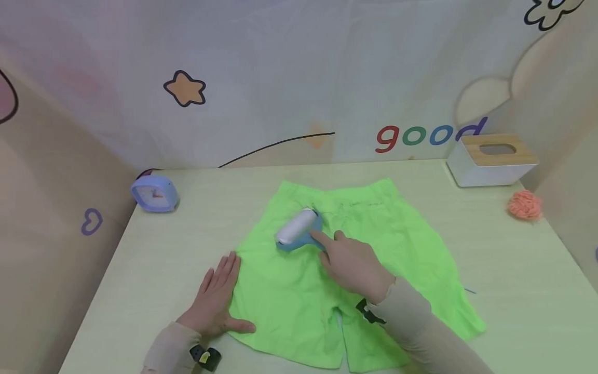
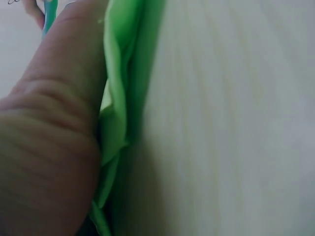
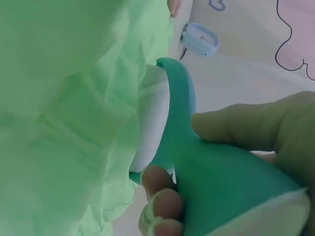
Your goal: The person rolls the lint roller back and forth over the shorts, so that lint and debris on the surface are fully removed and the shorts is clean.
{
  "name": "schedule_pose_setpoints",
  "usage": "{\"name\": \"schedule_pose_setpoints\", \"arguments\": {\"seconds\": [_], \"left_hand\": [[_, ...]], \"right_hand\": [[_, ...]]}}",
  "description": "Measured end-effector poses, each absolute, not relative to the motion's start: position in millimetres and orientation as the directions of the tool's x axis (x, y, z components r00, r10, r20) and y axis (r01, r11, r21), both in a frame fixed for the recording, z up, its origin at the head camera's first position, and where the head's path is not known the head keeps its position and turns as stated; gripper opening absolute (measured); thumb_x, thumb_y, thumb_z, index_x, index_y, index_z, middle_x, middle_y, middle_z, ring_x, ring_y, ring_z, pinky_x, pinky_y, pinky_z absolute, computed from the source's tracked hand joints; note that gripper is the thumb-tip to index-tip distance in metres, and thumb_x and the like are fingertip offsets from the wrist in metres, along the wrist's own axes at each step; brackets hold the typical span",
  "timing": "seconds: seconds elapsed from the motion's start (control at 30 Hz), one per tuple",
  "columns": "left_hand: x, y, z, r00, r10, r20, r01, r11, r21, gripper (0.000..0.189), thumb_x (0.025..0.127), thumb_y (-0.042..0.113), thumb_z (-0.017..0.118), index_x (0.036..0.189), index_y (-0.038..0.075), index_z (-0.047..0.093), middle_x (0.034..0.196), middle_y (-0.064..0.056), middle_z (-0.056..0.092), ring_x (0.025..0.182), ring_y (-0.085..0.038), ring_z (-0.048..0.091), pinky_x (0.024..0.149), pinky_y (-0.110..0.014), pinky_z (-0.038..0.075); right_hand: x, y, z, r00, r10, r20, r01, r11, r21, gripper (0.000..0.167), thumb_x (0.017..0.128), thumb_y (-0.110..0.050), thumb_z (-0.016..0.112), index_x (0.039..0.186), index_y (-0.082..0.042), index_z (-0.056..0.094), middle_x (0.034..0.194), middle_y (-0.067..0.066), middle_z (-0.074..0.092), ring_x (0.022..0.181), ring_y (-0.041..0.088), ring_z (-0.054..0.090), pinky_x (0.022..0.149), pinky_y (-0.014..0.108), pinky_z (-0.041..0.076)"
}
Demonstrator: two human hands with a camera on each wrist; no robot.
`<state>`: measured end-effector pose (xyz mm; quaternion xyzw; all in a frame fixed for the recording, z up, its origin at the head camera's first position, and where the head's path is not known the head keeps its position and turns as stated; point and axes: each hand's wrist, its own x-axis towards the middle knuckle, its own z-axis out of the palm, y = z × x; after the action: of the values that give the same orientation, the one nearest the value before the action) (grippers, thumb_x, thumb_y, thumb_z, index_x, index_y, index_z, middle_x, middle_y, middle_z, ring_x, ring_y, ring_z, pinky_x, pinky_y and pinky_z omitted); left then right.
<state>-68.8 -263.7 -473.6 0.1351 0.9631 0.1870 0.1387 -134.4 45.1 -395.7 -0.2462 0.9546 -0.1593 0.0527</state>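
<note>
Bright green shorts [image 1: 280, 291] lie spread on the table, waistband toward the back wall. My right hand [image 1: 357, 265] grips the handle of a blue lint roller [image 1: 299, 228], whose white roll rests on the upper left part of the shorts. In the right wrist view the roller [image 3: 179, 123] looks green; the fingers wrap its handle and the index finger points along it. My left hand [image 1: 215, 301] lies flat with straight fingers at the left edge of the shorts, its thumb over the leg. The left wrist view shows the thumb [image 2: 64, 73] beside the green fabric edge [image 2: 115, 113].
A blue clock [image 1: 155, 193] stands at the back left of the pale table [image 1: 187, 234]. At the back right is a white tissue box [image 1: 490, 171] with a wooden lid, and near it a coral-pink fuzzy ball [image 1: 525, 204]. A printed wall cloth [image 1: 280, 78] hangs behind.
</note>
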Motion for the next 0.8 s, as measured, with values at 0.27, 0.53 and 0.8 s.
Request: {"name": "schedule_pose_setpoints", "arguments": {"seconds": [0.27, 0.53, 0.8], "left_hand": [[-69.1, -260.7, -470.8, -0.923, 0.31, -0.229, 0.203, 0.896, 0.395, 0.148, 0.054, 0.081, 0.07, 0.155, 0.001, -0.003, 0.162, -0.013, -0.01, 0.148, -0.031, -0.009, 0.116, -0.054, -0.002], [-69.5, -260.8, -469.2, -0.924, 0.312, -0.222, 0.212, 0.9, 0.38, 0.147, 0.055, 0.081, 0.07, 0.154, 0.0, -0.002, 0.162, -0.015, -0.008, 0.148, -0.032, -0.006, 0.116, -0.054, -0.001], [-68.5, -263.1, -470.8, -0.925, 0.31, -0.221, 0.213, 0.902, 0.376, 0.148, 0.055, 0.083, 0.069, 0.155, 0.002, -0.004, 0.162, -0.013, -0.009, 0.148, -0.031, -0.008, 0.116, -0.053, -0.002]], "right_hand": [[-112.4, 70.9, -394.2, -0.875, -0.485, 0.012, -0.465, 0.831, -0.304, 0.044, 0.097, -0.019, 0.056, 0.14, -0.014, 0.052, 0.077, 0.009, 0.049, 0.047, 0.013, 0.037, 0.035, 0.026, 0.032], [-90.8, 96.2, -395.0, -0.885, -0.464, 0.027, -0.447, 0.833, -0.326, 0.041, 0.096, -0.018, 0.057, 0.137, -0.016, 0.056, 0.07, 0.001, 0.043, 0.043, 0.007, 0.028, 0.035, 0.023, 0.027], [-69.8, 121.7, -379.5, -0.92, -0.388, -0.054, -0.351, 0.878, -0.326, 0.038, 0.093, -0.017, 0.059, 0.131, -0.018, 0.06, 0.065, -0.005, 0.04, 0.044, 0.008, 0.03, 0.036, 0.026, 0.028]]}}
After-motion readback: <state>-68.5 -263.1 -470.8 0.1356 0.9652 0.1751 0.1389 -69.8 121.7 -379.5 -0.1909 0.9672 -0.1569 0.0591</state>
